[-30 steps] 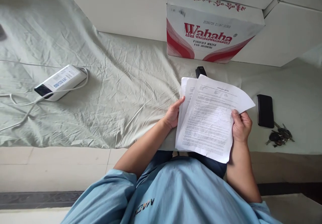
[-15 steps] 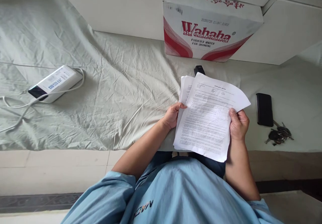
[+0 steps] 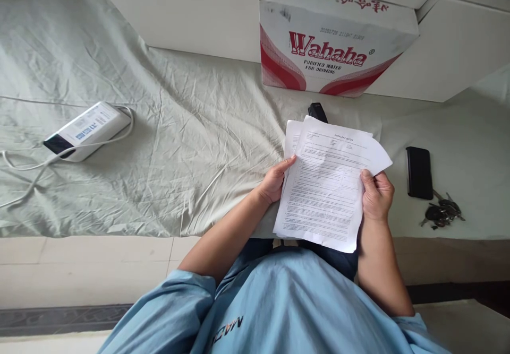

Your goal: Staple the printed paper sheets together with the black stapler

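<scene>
Fingers (image 3: 287, 164) of the left hand (image 3: 274, 182) clasp the left edge of a sheaf of printed sheets (image 3: 326, 184), thumb lying on top and the rest tucked underneath. Fingers of the right hand (image 3: 376, 197) pinch the right edge of the same sheaf, thumb pressed on the front page.

Printed sheets: several white pages, fanned slightly at the top, held tilted above the person's lap and over the near edge of a bed covered with a sheet (image 3: 167, 147). Top page carries dense black type under a short heading, too small to read.

Bed sheet: pale grey-green, creased throughout.

Black stapler (image 3: 317, 112): on the bed sheet just beyond the top edge of the pages, partly hidden by them.

Cardboard carton (image 3: 334, 41): white with red bands, marked "Wahaha, purified water for drinking", standing at the back against white panels.

Black phone (image 3: 419, 172): flat on the bed, right of the right hand, apart from it.

Bunch of keys (image 3: 441, 213): just beside the phone's near end.

White power bank (image 3: 85, 130): far left on the bed sheet, a white cable (image 3: 24, 165) looped round it and trailing leftward.

Pale blue shirt (image 3: 279, 306): fills the lower foreground.
</scene>
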The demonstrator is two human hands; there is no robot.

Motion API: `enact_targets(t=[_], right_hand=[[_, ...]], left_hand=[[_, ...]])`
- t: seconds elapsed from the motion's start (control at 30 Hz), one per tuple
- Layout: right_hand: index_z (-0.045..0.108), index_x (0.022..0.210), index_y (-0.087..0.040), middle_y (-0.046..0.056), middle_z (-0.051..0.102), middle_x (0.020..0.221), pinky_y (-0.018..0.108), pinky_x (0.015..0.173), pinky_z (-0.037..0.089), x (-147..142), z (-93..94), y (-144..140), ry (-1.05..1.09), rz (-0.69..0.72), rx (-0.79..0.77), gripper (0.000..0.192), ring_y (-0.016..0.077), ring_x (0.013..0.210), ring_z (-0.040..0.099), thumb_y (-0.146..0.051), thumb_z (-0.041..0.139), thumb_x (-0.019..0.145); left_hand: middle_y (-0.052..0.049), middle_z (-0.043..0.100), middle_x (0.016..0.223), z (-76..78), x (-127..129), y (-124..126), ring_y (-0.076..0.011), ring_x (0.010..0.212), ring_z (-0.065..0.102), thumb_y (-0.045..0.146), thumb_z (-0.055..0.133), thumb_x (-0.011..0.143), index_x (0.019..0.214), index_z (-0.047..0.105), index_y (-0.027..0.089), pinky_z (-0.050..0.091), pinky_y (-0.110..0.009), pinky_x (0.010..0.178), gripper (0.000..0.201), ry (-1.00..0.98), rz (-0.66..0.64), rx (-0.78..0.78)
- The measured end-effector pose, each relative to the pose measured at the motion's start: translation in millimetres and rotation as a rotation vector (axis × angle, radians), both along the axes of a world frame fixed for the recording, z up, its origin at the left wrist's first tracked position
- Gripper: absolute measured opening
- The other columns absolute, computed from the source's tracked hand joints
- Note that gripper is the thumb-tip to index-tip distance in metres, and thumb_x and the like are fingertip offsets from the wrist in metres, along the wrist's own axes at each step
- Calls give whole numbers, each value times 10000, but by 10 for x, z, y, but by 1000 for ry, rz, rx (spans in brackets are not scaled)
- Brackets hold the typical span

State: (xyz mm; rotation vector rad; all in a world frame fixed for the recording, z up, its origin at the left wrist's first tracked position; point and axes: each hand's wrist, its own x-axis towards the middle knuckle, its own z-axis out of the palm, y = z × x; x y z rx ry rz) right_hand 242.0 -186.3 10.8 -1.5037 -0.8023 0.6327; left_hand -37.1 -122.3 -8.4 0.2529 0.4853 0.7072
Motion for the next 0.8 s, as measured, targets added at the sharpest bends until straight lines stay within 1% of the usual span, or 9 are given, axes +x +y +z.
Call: enact_targets(t=[0.13, 0.2, 0.27, 0.37, 0.47, 0.53, 0.6, 0.7, 0.8], right_hand=[[896, 1005, -225, 39, 880, 1015, 465, 1111, 653, 72, 27, 1, -17, -46, 61, 426, 253, 1065, 822, -568, 1010, 779], [887, 977, -219, 36, 868, 985, 502, 1155, 641, 178, 58, -36, -32, -103, 87, 430, 267, 1079, 821, -557, 1021, 747], [889, 983, -216, 33, 867, 982, 521, 1164, 640, 318, 94, -113, -32, -179, 95, 453, 267, 1050, 816, -531, 1044, 697], [901, 1008, -208, 28, 866, 978, 522, 1139, 650, 516, 151, -286, -40, -281, 58, 480, 253, 973, 799, -503, 1058, 662], [912, 991, -196, 37, 864, 994, 501, 1137, 645, 599, 197, -443, -67, -329, 1, 454, 239, 940, 779, -508, 1038, 686], [914, 980, -193, 47, 866, 1020, 492, 1131, 644, 574, 208, -493, -72, -330, -13, 439, 242, 955, 777, -508, 1028, 695], [905, 957, -191, 52, 859, 999, 500, 1105, 651, 503, 200, -490, -66, -309, -4, 432, 258, 977, 784, -514, 1023, 695], [891, 942, -195, 47, 850, 947, 495, 1054, 663, 367, 168, -414, -42, -233, 2, 438, 265, 968, 793, -533, 1030, 701], [900, 1009, -209, 44, 867, 981, 445, 980, 674, 238, 157, -307, -31, -143, -14, 458, 246, 940, 798, -559, 1030, 742]], left_hand=[[-173, 903, 1072, 15, 10, 0, -430, 1292, 834, 544, 881, 972, 1115, 861, 135, 651, -545, 1180, 433, 8, 19, -11], [-159, 904, 1066, 22, 12, 3, -413, 1275, 843, 507, 866, 994, 1126, 860, 142, 652, -538, 1179, 388, 10, 26, -17], [-153, 905, 1068, 31, 13, 7, -396, 1229, 858, 474, 874, 994, 1120, 858, 141, 664, -525, 1159, 357, 10, 26, -20], [-162, 905, 1108, 48, 13, 13, -378, 1163, 873, 447, 911, 965, 1103, 855, 130, 678, -509, 1128, 350, 4, 21, -6], [-169, 903, 1111, 56, 10, 17, -372, 1145, 876, 420, 930, 946, 1114, 855, 114, 673, -508, 1134, 357, 1, 17, 10], [-172, 903, 1108, 48, 5, 21, -376, 1152, 875, 415, 930, 943, 1118, 855, 111, 667, -510, 1139, 359, -5, 9, 10], [-171, 905, 1110, 30, 1, 23, -383, 1165, 872, 435, 923, 943, 1111, 858, 120, 669, -508, 1132, 364, -12, -1, 1], [-163, 910, 1093, 1, 3, 25, -389, 1164, 872, 492, 914, 938, 1098, 864, 136, 678, -498, 1108, 394, -10, -7, -17], [-166, 909, 1057, -13, 15, 25, -400, 1160, 873, 524, 895, 944, 1121, 867, 139, 677, -509, 1107, 425, -15, -9, -25]])
